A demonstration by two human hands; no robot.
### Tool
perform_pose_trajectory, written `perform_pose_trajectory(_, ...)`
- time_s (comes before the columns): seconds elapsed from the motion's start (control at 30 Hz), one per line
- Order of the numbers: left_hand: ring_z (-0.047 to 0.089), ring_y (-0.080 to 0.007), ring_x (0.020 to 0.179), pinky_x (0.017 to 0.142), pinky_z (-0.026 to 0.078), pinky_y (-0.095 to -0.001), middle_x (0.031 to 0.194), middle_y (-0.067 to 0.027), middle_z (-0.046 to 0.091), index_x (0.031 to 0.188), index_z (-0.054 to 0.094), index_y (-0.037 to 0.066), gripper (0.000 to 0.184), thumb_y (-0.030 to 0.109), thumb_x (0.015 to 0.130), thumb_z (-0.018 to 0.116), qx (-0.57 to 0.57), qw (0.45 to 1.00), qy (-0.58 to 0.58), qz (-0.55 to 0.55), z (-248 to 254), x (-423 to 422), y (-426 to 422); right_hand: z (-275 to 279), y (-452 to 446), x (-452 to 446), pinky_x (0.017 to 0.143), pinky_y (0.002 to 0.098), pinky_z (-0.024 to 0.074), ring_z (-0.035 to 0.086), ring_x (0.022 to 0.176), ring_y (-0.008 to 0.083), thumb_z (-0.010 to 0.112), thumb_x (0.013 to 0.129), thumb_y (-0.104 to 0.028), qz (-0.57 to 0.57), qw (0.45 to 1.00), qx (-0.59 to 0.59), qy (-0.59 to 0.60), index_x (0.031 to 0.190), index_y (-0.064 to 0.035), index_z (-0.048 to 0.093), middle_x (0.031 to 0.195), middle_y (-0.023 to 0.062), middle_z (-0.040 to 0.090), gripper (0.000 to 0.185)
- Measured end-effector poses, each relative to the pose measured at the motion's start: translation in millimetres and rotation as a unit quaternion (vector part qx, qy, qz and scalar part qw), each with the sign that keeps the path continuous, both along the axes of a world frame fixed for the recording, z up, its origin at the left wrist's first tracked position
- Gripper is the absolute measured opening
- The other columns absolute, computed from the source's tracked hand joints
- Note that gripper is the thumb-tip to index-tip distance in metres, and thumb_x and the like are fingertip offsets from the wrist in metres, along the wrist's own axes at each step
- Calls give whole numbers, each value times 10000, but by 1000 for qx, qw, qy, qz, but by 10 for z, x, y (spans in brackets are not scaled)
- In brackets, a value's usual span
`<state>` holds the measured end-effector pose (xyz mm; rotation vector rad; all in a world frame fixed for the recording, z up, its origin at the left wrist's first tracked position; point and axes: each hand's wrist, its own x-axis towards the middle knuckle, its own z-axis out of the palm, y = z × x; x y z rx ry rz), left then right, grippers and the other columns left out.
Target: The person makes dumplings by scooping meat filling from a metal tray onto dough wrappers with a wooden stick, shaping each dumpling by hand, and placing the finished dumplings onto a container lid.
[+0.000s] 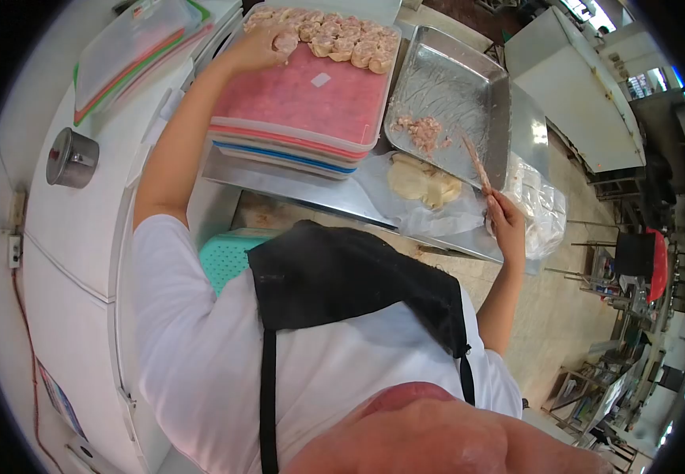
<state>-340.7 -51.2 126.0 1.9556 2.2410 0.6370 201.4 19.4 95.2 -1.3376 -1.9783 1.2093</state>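
Observation:
My left hand (254,49) has its fingers closed around a pale dumpling (285,43) at the near end of the dumpling rows (350,38). Those rows cover the far part of a red-looking plastic tray (279,99), which tops a stack of containers. On the other side, my right hand (507,221) grips a thin stick-like spreader (477,162) smeared with meat filling; its tip points into a metal pan (503,95). A small heap of minced filling (421,133) lies in that pan. Below the pan, round dough wrappers (421,182) rest on a plastic sheet.
A clear plastic bag (538,209) lies beside the wrappers. Colored lids (137,55) and a metal pot (73,156) stand on the white surface at left. A turquoise basket (230,259) sits low near my body. A white chest (575,87) stands at far right.

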Motion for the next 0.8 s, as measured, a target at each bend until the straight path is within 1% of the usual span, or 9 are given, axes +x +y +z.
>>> perform_pose_trajectory(0.1,487,-332,1183,988,385,-370,1271,-205,512,1320,436,36,701,265,708,689,19,999,40,10,-36,-38,208,-114,-44,140,510,189,328,425,600,31,606,904,-178,-27,999,-17,28,1125,2,632,701,-45,516,287)
perform_pose_trajectory(0.2,526,-357,1131,934,436,-422,1226,-231,541,1356,383,49,737,317,736,679,65,992,73,80,-266,-42,454,-69,-66,167,507,190,328,421,590,33,609,903,-182,-34,999,-29,27,1125,13,629,702,-49,520,296)
perform_pose_trajectory(0.3,519,-359,1141,940,431,-424,1253,-226,525,1388,320,40,776,294,749,680,33,991,101,78,-342,42,542,-34,4,174,519,189,340,429,599,35,612,900,-184,-25,999,-18,25,1116,18,631,717,-43,534,296)
perform_pose_trajectory(0.4,502,-351,1168,969,412,-409,1292,-219,495,1398,291,27,804,264,745,695,-76,992,39,98,-117,300,462,49,66,161,554,195,366,447,630,44,609,901,-194,0,1000,0,8,1100,20,634,736,-28,553,294)
perform_pose_trajectory(0.47,489,-347,1185,986,401,-398,1323,-214,469,1403,282,28,809,233,741,698,2,993,75,95,-401,85,694,67,201,174,586,208,389,464,657,55,606,902,-204,25,1000,1,-17,1087,15,638,739,-13,562,288)
perform_pose_trajectory(0.57,440,-340,1235,1011,371,-372,1329,-209,464,1384,336,37,781,242,720,693,29,991,108,77,-396,-32,783,-22,484,114,632,263,426,517,686,107,575,917,-253,117,985,117,-43,1082,-9,637,744,32,595,300)
perform_pose_trajectory(0.67,454,-332,1228,1025,371,-367,1355,-196,448,1414,273,39,802,185,739,681,9,995,90,43,-224,56,705,-5,850,32,681,356,459,601,733,265,536,922,-295,178,967,114,-140,1041,-30,647,808,134,644,311)
perform_pose_trajectory(0.73,448,-334,1231,1034,353,-360,1329,-194,476,1367,371,36,684,176,761,656,3,992,127,11,-221,-67,661,-96,1208,29,687,404,473,622,754,336,538,906,-287,218,936,165,-224,971,-29,663,853,170,656,294)
perform_pose_trajectory(0.8,463,-333,1215,1012,372,-357,1314,-188,492,1317,442,33,577,163,786,630,-142,981,133,-19,-64,-73,616,-236,1567,30,684,434,483,628,765,362,552,886,-273,261,889,236,-292,897,-28,676,875,182,655,275)
